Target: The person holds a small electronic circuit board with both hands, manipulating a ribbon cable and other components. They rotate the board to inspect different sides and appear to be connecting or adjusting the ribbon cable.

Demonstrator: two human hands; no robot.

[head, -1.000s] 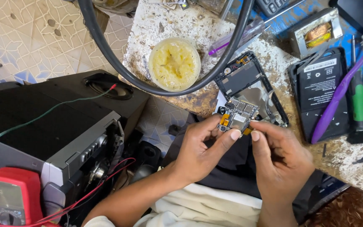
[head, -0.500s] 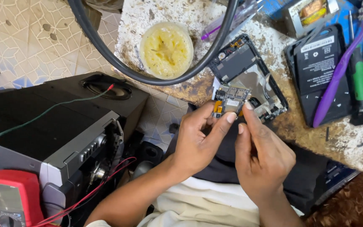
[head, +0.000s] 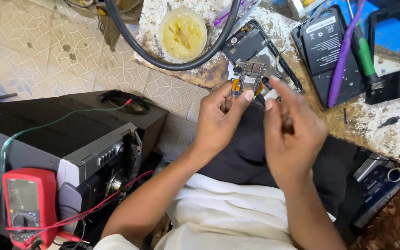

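- Your left hand [head: 221, 118] pinches the small circuit board [head: 247, 78], held above the bench edge, just before the opened phone frame [head: 258, 48].
- Your right hand [head: 292, 132] hangs beside it, fingers loose, holding nothing.

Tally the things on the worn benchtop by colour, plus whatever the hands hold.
Yellow: 1, paste tub
Black: 3, hose, open phone frame, battery phone back
Purple: 1, long tool
Green: 1, screwdriver
Held: 1, circuit board in left hand; right hand empty
Total: 7
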